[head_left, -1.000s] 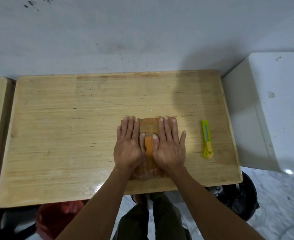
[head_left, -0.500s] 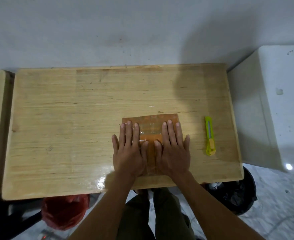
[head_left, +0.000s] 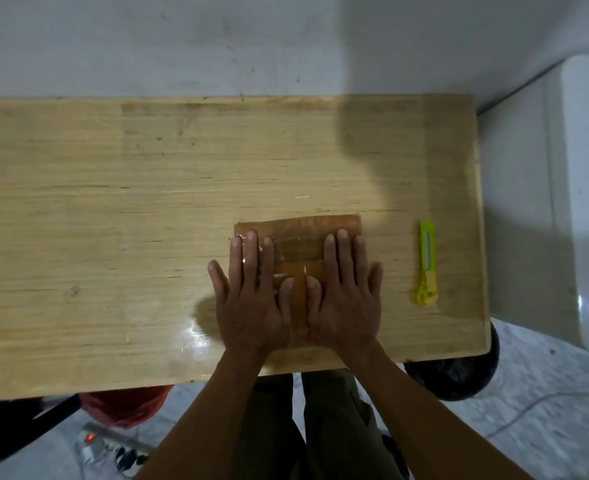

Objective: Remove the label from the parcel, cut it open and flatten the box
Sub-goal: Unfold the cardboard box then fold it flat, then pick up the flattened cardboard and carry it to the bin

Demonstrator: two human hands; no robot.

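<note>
A brown cardboard box [head_left: 298, 233] with shiny clear tape lies flat on the wooden table [head_left: 113, 220], near the front edge. My left hand [head_left: 251, 296] rests palm down on its left half, fingers spread. On the right half my right hand [head_left: 343, 296] presses flat in the same way, thumbs nearly meeting. Both hands hide most of the cardboard; only its far strip and a middle band show. A yellow-green utility knife [head_left: 426, 263] lies on the table to the right of my right hand, apart from it.
A white appliance [head_left: 584, 202] stands against the table's right side. Below the front edge are a black bin [head_left: 456, 379], a red bag [head_left: 126, 407] and a power strip [head_left: 113, 448] on the floor. A grey wall runs behind the table.
Both hands have slid toward me along the flat box, uncovering its far strip. The knife has not moved; the camera shifted slightly.
</note>
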